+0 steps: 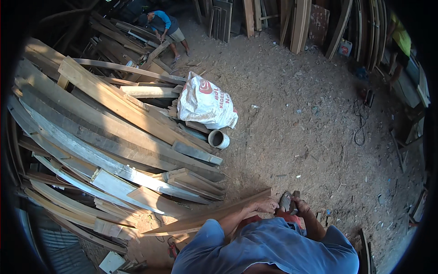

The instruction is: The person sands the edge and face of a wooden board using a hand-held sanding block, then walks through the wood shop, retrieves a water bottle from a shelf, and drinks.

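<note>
Long brown wooden board (205, 217) is ending near left hand (268, 205) and right hand (301, 207), both grips unclear. Loose holding could be causing slipping.

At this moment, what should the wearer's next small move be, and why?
Probably to set the left hand firmly on the end of the long board. That hand is right by the board's end, though its grip is unclear; the right hand is at a small brown piece, and a foot shows between the hands, so steadying the board first seems sensible.
</note>
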